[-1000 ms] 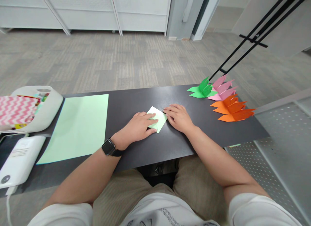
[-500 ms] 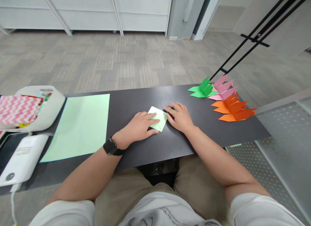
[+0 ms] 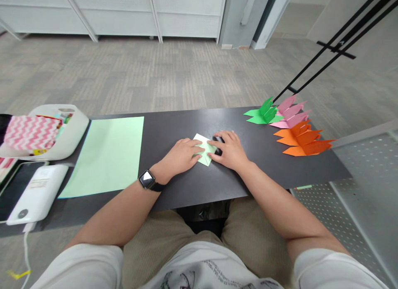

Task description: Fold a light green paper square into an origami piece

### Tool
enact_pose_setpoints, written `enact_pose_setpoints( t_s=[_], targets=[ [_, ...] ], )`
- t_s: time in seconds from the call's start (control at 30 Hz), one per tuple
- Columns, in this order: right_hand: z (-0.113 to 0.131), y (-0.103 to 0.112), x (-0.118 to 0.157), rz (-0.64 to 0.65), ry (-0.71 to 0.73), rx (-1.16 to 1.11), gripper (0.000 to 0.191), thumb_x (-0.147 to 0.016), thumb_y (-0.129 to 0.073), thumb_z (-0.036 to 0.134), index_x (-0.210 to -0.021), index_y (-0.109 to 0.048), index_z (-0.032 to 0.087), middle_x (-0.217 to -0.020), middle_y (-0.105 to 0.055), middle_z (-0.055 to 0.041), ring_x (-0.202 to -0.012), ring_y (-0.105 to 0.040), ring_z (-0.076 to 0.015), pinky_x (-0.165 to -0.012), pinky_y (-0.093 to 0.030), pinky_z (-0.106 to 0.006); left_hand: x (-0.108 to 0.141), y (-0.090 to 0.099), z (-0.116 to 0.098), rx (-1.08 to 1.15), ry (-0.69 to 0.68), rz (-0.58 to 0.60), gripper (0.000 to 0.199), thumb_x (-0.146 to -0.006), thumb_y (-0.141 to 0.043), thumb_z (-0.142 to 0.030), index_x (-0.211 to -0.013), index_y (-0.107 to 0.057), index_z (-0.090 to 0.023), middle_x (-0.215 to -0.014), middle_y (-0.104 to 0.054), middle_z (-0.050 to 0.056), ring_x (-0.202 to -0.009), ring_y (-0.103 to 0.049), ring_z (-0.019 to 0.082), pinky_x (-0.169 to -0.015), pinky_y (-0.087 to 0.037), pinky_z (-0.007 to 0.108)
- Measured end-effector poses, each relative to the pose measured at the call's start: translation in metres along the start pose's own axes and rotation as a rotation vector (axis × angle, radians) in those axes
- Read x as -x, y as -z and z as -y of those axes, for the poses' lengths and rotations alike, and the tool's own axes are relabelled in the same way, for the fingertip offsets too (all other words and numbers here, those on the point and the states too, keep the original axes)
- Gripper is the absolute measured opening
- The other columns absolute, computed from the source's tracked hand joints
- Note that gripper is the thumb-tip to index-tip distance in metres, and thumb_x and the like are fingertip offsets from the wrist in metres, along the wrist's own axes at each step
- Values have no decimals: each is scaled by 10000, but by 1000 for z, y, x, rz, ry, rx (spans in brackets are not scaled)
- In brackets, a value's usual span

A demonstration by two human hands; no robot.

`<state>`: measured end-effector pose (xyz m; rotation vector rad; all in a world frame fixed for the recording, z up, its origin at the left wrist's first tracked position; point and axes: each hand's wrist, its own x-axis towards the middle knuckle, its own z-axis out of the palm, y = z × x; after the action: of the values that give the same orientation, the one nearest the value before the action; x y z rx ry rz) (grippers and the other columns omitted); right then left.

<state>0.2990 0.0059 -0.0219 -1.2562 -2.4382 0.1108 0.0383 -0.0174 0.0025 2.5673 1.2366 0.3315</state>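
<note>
A small pale green sheet of origami paper [image 3: 204, 159], folded into a little square, lies on the dark table between my hands. My left hand [image 3: 182, 155] rests at its left side, fingers stretched out, with the index finger and thumb touching the paper. From the right, my right hand [image 3: 229, 150] reaches over the edge, its index fingertip and thumb tip on the paper and a gap between them. Part of the paper is hidden under my fingertips. A crease shows near its lower corner.
Large pale green sheets [image 3: 105, 156] lie on the left of the table [image 3: 174, 125]. Beyond are a white basket [image 3: 73, 133], a white power bank [image 3: 37, 193] and a phone [image 3: 17, 189]. Green [image 3: 264, 112], pink [image 3: 292, 112] and orange folded paper pieces [image 3: 301, 139] stand at the right.
My right fingers have moved left, further onto the folded paper. My left fingers have drawn back a little towards its left side. The view has shifted slightly.
</note>
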Motion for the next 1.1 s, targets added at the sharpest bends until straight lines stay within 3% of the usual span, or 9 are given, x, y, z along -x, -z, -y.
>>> enact_pose_setpoints(
  t_s=[0.13,0.27,0.37,0.5,0.6,0.77,1.1],
  targets=[
    [3,4,1,9,57,-17,471,-921,-792,446,-1372,-740,317,-1456,-665,-106,-1445,-521,-395,-1287,-276,-704,-2,-4,4,23,-18,-36,337,-1047,-617,-332,-1354,-732,-256,-1455,-699,89,-1263,-633,282,-1122,-458,476],
    [4,5,-1,60,175,-105,409,-959,-757,415,-1350,-744,300,-1397,-733,-80,-1412,-581,-347,-1272,-345,-617,-3,-2,5,32,-35,-42,381,-1033,-644,-337,-1395,-671,-220,-1400,-719,105,-1286,-624,289,-1140,-451,470],
    [4,4,-2,99,179,-132,397,-961,-763,414,-1341,-754,296,-1386,-752,-74,-1378,-617,-342,-1267,-336,-632,-1,4,7,6,-20,-87,396,-1035,-651,-386,-1382,-662,-196,-1406,-700,126,-1288,-621,304,-1131,-455,471],
    [2,5,0,109,165,-128,429,-944,-785,406,-1357,-749,296,-1407,-746,-73,-1397,-608,-349,-1282,-309,-646,2,15,15,-57,116,-146,293,-1061,-589,-425,-1160,-738,-194,-1171,-745,104,-1065,-680,287,-979,-499,447],
    [-1,6,2,121,164,-129,455,-930,-798,405,-1371,-744,306,-1420,-740,-68,-1421,-591,-358,-1291,-290,-669,4,21,22,-50,148,-118,246,-1057,-513,-283,-1077,-745,-199,-1009,-743,80,-931,-684,256,-879,-501,407],
    [-8,9,5,142,177,-143,498,-921,-810,446,-1400,-730,331,-1454,-725,-57,-1441,-581,-359,-1291,-293,-682,5,22,32,-9,-31,-28,337,-1011,-473,-142,-1196,-743,-223,-1167,-755,79,-1053,-699,247,-907,-498,391],
    [-17,14,5,169,202,-174,511,-918,-807,429,-1417,-726,356,-1462,-721,-49,-1464,-572,-352,-1288,-301,-684,5,22,36,-18,-47,-9,310,-1054,-517,-220,-1178,-797,-263,-1198,-770,65,-1062,-707,240,-925,-484,386]
  ],
)
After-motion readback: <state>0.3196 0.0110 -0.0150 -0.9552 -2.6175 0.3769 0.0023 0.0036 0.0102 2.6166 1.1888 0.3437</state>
